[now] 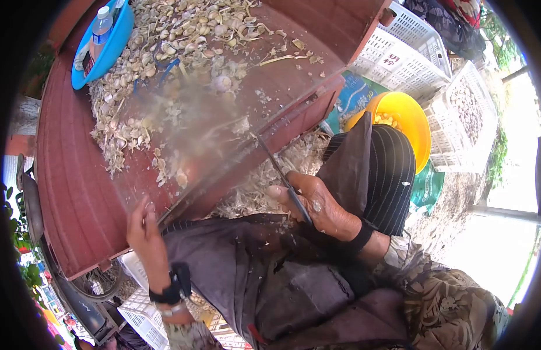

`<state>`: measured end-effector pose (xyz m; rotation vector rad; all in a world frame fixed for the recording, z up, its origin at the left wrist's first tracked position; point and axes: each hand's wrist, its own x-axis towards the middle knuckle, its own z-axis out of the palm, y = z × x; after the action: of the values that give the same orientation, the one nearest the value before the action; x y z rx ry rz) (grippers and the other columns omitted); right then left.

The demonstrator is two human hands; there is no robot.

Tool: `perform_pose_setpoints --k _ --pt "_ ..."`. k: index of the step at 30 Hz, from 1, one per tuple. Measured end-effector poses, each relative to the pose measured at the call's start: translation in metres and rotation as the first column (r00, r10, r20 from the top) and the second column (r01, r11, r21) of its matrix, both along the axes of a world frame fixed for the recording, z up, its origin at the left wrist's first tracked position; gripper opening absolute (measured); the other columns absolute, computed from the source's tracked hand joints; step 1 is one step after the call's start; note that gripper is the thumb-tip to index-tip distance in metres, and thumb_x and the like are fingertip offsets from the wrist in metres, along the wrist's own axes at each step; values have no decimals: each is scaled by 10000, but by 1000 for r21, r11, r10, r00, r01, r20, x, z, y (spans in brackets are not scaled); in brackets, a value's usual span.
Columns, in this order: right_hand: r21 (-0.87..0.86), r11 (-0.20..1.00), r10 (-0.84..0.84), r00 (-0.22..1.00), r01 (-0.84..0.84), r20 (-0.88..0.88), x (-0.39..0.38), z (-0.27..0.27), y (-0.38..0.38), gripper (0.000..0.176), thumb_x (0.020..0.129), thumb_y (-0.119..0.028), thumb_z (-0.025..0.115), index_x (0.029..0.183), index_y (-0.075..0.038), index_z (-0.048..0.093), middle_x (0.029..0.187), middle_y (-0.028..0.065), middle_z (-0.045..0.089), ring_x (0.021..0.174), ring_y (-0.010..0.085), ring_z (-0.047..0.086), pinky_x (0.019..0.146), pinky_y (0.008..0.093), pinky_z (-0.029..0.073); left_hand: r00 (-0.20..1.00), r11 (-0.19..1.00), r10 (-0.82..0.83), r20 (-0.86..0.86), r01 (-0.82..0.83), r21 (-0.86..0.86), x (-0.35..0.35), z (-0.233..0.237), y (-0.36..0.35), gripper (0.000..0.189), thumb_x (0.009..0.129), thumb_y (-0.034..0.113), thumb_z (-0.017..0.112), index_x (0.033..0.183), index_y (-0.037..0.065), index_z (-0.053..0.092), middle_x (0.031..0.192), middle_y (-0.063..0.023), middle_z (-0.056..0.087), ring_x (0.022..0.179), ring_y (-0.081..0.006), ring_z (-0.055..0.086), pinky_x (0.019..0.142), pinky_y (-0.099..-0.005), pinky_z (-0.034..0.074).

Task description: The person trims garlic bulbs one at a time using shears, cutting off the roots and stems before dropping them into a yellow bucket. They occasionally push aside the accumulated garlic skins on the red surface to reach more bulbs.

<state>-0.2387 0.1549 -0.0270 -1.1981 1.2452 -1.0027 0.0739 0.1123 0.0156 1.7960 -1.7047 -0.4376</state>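
Observation:
My right hand (326,207) is closed around the dark handle of a long, narrow metal tool (274,164), whose tip points up and left over the front edge of the red metal cart bed (69,198). My left hand (147,236) is at the cart's near edge, its fingers loosely extended and slightly apart, with nothing visible in it. Garlic bulbs with dry stalks (122,108) are heaped on the cart bed. Between the heap and my hands the view is smeared by motion, with bits of husk in it.
A blue basin (120,36) holding a bottle (101,26) sits at the upper left. Beyond my knee are a yellow bucket (421,125) with pale pieces inside and white crates (393,58), one filled with garlic (466,111). Husks (247,192) lie below the cart edge.

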Motion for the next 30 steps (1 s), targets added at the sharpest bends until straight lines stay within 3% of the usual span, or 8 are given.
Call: perform_pose_setpoints --k 4,6,10,14,16,20,27,30 --pt "38 997 -62 996 60 66 -3 -4 -3 477 890 -325 664 640 10 436 582 66 298 599 110 341 506 383 324 984 988 -133 116 142 -69 -47 -14 -69 165 834 39 589 980 -3 654 867 -132 645 798 -262 618 741 -363 474" --pt "36 998 -45 998 43 33 -4 -3 -4 490 890 -346 659 644 11 433 584 81 297 602 112 342 510 386 323 930 942 -268 251 307 -133 -46 -39 -98 137 794 35 617 922 -2 648 833 -160 623 756 -297 607 701 -379 470" --pt "2 1000 -20 1000 20 24 -6 -11 -4 493 889 -377 651 663 4 434 588 90 319 591 111 356 507 363 324 899 960 -265 349 278 14 -54 -40 -114 150 740 36 626 883 -9 620 832 -188 608 759 -329 603 692 -382 468" --pt "47 998 38 999 -38 -9 -10 -6 -4 437 919 -393 607 700 -50 446 593 -29 413 546 49 405 458 258 301 991 986 -118 70 108 130 -46 0 -70 156 725 22 602 880 4 610 801 -167 597 727 -317 586 680 -366 463" --pt "65 997 44 999 -42 -21 -13 -1 -1 438 920 -389 607 700 -48 443 596 -27 409 551 46 398 456 264 296 965 997 -42 257 24 70 -25 25 -24 146 727 14 589 872 3 606 774 -153 587 709 -286 579 670 -351 457" --pt "89 996 10 1000 -12 23 -7 -1 -3 506 887 -381 649 687 31 435 590 150 324 565 168 357 517 382 338 835 887 -186 518 -84 453 63 51 62 178 763 -1 564 926 -5 637 752 -141 559 695 -240 574 647 -339 435" --pt "-21 998 65 995 -66 -70 4 -10 -4 504 891 -380 643 698 30 425 595 159 312 561 178 339 520 395 328 981 983 -144 129 127 132 -10 39 -51 204 842 25 526 1011 -36 624 846 -153 578 783 -245 577 739 -335 445" --pt "20 999 39 997 -38 -66 0 -7 -5 504 891 -380 644 697 26 416 600 163 305 566 182 331 520 396 324 828 916 -259 498 374 -144 5 -17 -152 199 850 37 532 1020 -26 613 911 -186 599 822 -313 597 739 -377 464"
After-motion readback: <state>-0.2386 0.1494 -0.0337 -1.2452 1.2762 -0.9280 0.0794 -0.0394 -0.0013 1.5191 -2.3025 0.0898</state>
